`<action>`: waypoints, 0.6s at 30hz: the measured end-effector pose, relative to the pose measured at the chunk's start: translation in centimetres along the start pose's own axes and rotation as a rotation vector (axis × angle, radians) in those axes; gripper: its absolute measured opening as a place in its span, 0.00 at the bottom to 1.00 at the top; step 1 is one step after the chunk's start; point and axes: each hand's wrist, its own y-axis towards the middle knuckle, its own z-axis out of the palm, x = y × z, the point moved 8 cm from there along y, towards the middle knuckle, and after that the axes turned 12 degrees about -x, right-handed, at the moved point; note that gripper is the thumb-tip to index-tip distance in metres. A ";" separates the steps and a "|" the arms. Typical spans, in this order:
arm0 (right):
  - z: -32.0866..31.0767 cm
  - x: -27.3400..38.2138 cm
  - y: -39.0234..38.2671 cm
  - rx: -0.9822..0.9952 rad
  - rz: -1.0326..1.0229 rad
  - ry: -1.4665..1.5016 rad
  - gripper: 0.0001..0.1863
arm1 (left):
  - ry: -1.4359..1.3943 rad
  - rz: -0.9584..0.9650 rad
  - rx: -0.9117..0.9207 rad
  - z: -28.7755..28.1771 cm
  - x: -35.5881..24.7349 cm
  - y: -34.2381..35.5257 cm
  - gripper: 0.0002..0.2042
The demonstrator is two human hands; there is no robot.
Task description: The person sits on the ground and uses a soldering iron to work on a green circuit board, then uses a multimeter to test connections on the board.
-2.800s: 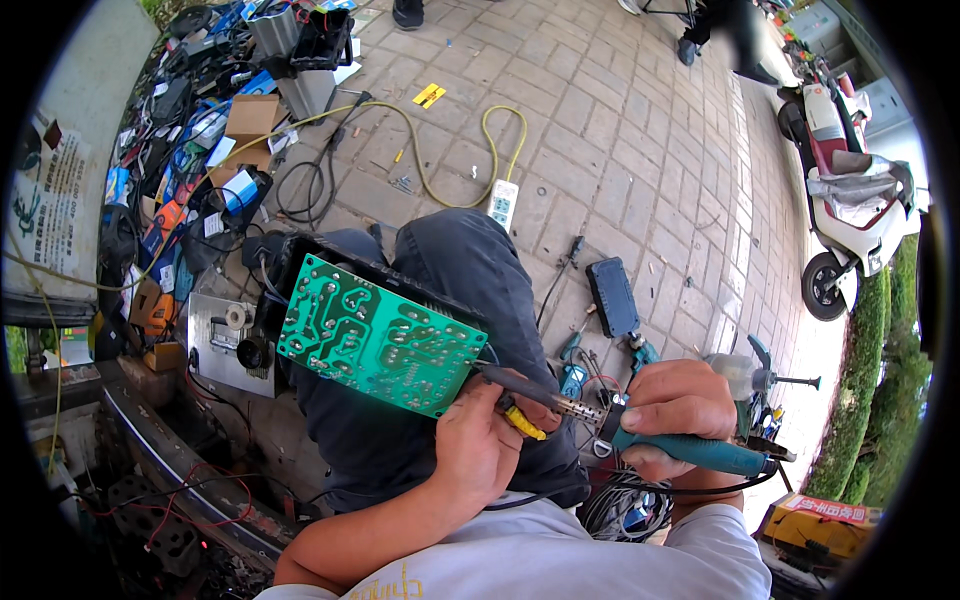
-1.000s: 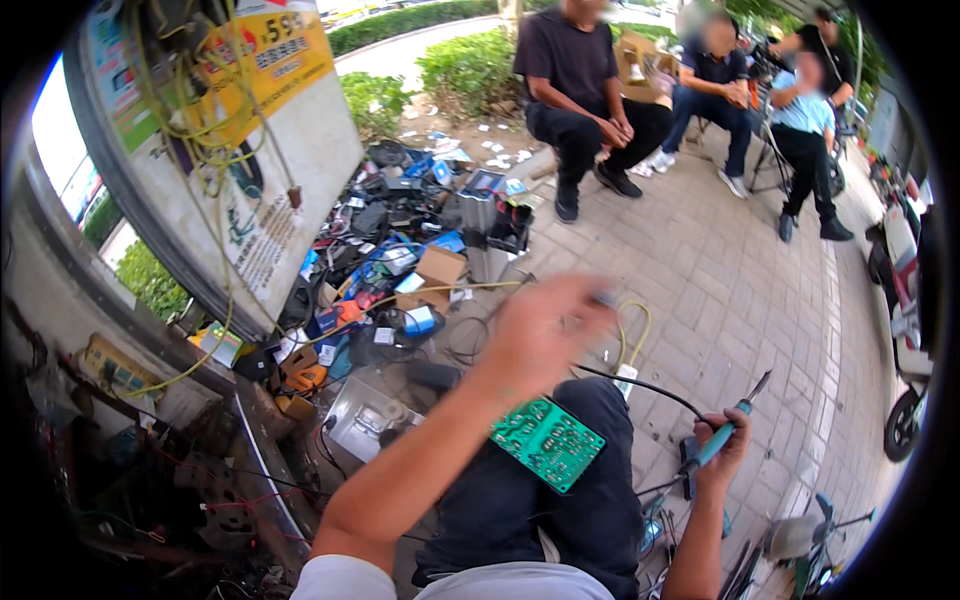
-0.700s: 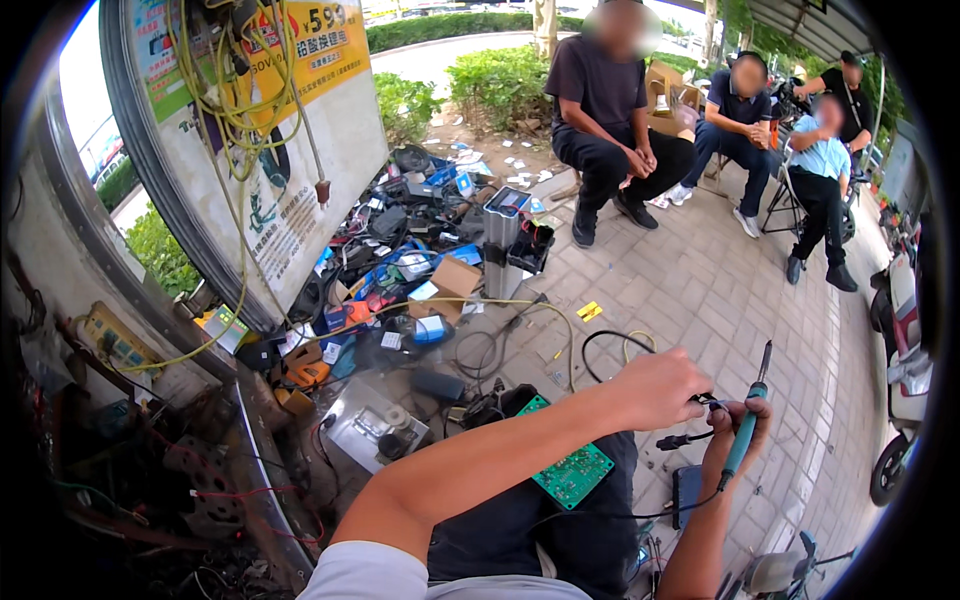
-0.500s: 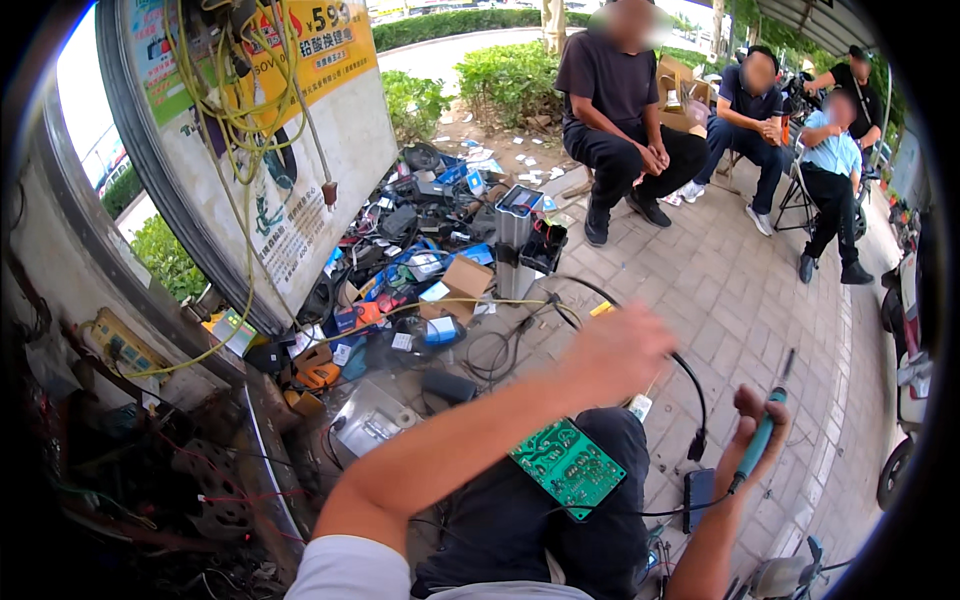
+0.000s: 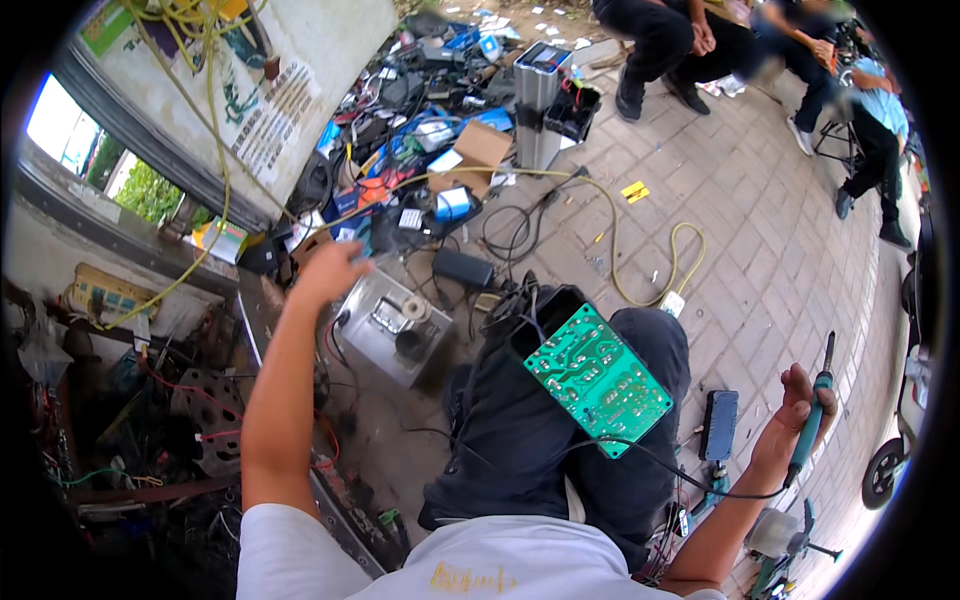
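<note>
My right hand [image 5: 798,415] is closed round the teal handle of a soldering iron [image 5: 812,410], its tip pointing up and away from me. The iron's black cord runs across to my lap. A green circuit board [image 5: 597,380] lies tilted on my thighs, its soldered side up. My left hand [image 5: 328,274] is stretched out at the left, fingers apart, with nothing visible in it. It is above the far left corner of a silver metal box [image 5: 395,335] with a round spool-like piece on top. A black adapter [image 5: 463,267] sits on the paving beyond the box.
A heap of electronic scraps and boxes [image 5: 420,150] spreads ahead, beside a tall grey case [image 5: 538,100]. A yellow cord [image 5: 612,240] ends in a white socket [image 5: 673,303]. Seated people are at the upper right. A dark blue box [image 5: 719,425] lies near my right forearm.
My left hand has swung from above the board to the far left. The black plug cable no longer hangs beside it. The view has tilted down; the right hand still grips the iron.
</note>
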 end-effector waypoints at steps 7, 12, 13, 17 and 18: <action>1.7 -0.7 -2.5 0.007 0.043 -0.047 0.24 | 0.285 -0.078 0.518 14.5 8.3 -16.2 0.27; 1.2 -1.9 -3.8 0.035 0.009 -0.141 0.25 | 0.306 -0.147 0.624 15.2 3.8 -20.4 0.27; 1.2 -2.1 -4.0 0.051 0.007 -0.152 0.25 | 0.288 -0.150 0.590 15.1 3.0 -20.5 0.27; 2.3 -1.7 -5.0 0.081 -0.045 -0.219 0.25 | -0.046 -0.172 0.298 15.4 0.4 -19.6 0.28; 2.8 -1.5 -4.9 0.069 -0.064 -0.196 0.25 | -0.178 -0.192 0.204 15.3 -0.5 -19.1 0.29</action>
